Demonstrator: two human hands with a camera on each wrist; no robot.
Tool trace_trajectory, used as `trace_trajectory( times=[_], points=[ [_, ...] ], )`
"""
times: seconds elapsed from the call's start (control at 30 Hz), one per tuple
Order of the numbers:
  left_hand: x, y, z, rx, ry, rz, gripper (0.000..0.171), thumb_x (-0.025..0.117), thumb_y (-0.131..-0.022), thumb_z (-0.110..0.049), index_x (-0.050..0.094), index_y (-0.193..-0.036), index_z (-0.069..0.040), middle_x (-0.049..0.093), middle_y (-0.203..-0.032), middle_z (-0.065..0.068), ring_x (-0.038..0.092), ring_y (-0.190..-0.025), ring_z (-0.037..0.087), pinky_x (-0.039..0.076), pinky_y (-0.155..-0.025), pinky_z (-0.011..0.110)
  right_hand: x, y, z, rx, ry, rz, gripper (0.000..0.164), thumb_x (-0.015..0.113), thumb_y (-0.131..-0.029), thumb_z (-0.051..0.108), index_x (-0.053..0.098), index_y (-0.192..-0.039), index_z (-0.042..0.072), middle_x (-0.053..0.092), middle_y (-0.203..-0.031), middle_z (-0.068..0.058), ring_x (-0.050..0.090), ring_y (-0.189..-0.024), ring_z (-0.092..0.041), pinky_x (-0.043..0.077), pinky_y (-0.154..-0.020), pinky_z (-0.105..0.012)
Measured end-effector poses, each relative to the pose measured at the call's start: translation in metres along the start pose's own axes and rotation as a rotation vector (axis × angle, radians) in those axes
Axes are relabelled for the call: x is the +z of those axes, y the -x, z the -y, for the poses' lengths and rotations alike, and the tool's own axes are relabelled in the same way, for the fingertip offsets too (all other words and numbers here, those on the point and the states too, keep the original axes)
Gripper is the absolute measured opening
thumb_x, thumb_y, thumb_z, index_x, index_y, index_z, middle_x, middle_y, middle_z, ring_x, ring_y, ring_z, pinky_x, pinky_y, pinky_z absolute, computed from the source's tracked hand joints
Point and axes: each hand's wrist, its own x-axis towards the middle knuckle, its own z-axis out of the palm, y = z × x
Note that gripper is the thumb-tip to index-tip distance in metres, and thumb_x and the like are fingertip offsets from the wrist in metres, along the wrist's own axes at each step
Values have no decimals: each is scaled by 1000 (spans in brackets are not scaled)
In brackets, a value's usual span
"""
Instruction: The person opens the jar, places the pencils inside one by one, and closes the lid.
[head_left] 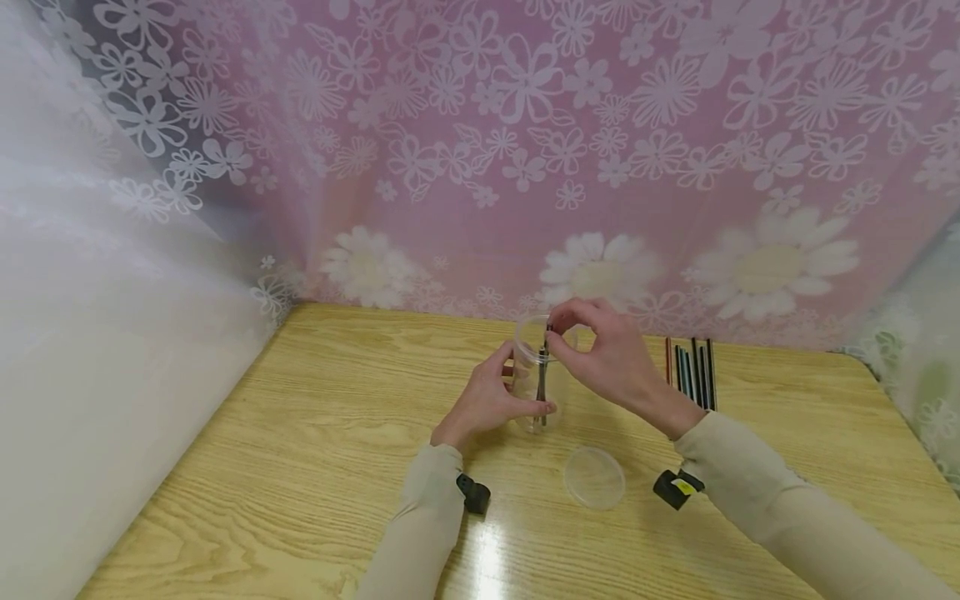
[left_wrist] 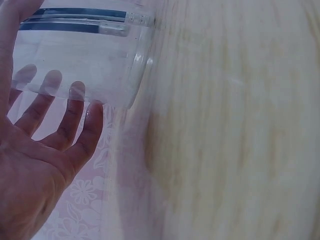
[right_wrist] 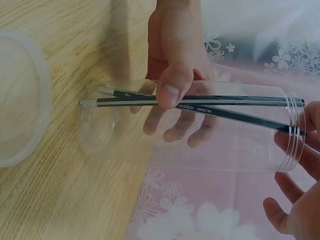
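Observation:
A clear plastic jar [right_wrist: 117, 147] stands upright on the wooden table. My left hand [head_left: 483, 400] grips it round the side, the thumb in front and the other fingers behind. Two dark pencils are inside, eraser ends down: one pencil [right_wrist: 235, 101] runs along the wall, and the other pencil [right_wrist: 240, 118] crosses it at a slant. At the jar's mouth, my right hand [head_left: 611, 358] pinches the upper end of a pencil between thumb and forefinger. The fingers partly cover the pencil tips there.
A round clear lid [head_left: 595, 477] lies on the table [head_left: 322, 433] in front of the jar. To the right, several pencils [head_left: 694, 375] lie side by side, partly behind my right wrist. A pink flowered curtain [head_left: 480, 183] hangs behind the table.

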Motion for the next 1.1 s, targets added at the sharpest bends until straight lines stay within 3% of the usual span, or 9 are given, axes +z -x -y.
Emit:
trace_trajectory(
  times=[0.27, 0.47, 0.7, 0.83, 0.93, 1.1],
  points=[
    [0, 0, 1, 1, -2, -2, 63, 90, -75, -47, 51, -124, -40, 58, -134, -1, 60, -124, 22, 54, -97, 44, 1, -1, -3, 23, 13, 71, 6, 70, -95, 11, 71, -99, 16, 74, -90, -3, 64, -98, -26, 47, -82, -48],
    [1, 0, 1, 2, 4, 1, 60, 90, -76, -46, 51, -119, -32, 57, -133, -2, 60, -123, 22, 54, -96, 43, -2, -4, -2, 12, 25, 124, 6, 69, -95, 13, 72, -100, 15, 75, -91, -3, 64, -95, -25, 46, -80, -45],
    [0, 0, 1, -11, -7, 6, 59, 90, -75, -48, 45, -109, -28, 59, -123, -2, 61, -124, 24, 55, -93, 44, -5, -9, 1, 45, 33, 217, 17, 65, -97, 16, 76, -110, 19, 76, -96, -2, 61, -87, -22, 42, -75, -39],
    [0, 1, 1, -15, -17, 10, 69, 89, -76, -49, 48, -130, -36, 59, -127, -2, 61, -125, 24, 55, -94, 43, -6, -13, 3, 88, 37, 287, 24, 62, -99, 19, 75, -119, 24, 76, -100, 0, 59, -89, -20, 39, -72, -36],
    [0, 1, 1, -9, -18, 8, 84, 89, -77, -48, 41, -146, -42, 58, -131, -2, 60, -125, 23, 54, -95, 43, -6, -16, 5, 100, 43, 320, 28, 61, -98, 19, 75, -122, 25, 76, -99, 0, 54, -80, -19, 38, -67, -34],
    [-1, 1, 1, 1, -6, 1, 78, 89, -76, -47, 45, -140, -41, 60, -123, -4, 62, -123, 21, 54, -95, 42, -8, -20, 6, 121, 28, 351, 29, 62, -98, 19, 74, -124, 24, 77, -99, -2, 39, -55, -14, 34, -54, -30]
  ],
)
